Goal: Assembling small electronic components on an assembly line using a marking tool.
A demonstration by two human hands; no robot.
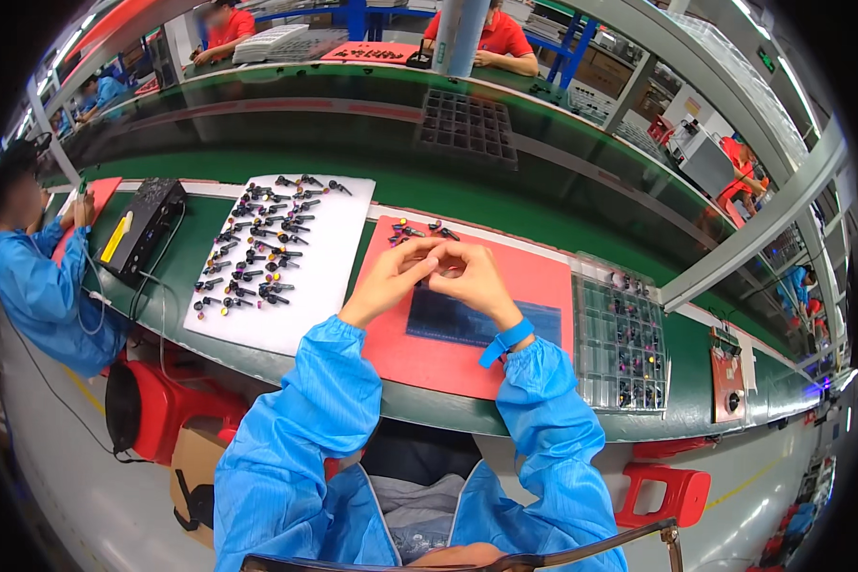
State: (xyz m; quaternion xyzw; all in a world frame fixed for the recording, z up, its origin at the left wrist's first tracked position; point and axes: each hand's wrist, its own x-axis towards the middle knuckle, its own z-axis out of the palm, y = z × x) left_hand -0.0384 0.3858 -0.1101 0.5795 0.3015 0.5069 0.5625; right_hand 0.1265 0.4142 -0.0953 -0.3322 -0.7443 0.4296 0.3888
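My left hand and my right hand meet fingertip to fingertip over a red-pink mat. The fingers of both are curled and pressed together; anything pinched between them is hidden. Just beyond my fingertips lie several small black earphone-like parts with coloured ends. Under my right hand a dark blue flat sheet rests on the mat. A blue band circles my right wrist.
Left of the mat, a white foam sheet carries rows of the same black parts. A clear compartment tray holding parts stands at the right. Farther left are a black box and a co-worker in blue. A conveyor belt runs beyond.
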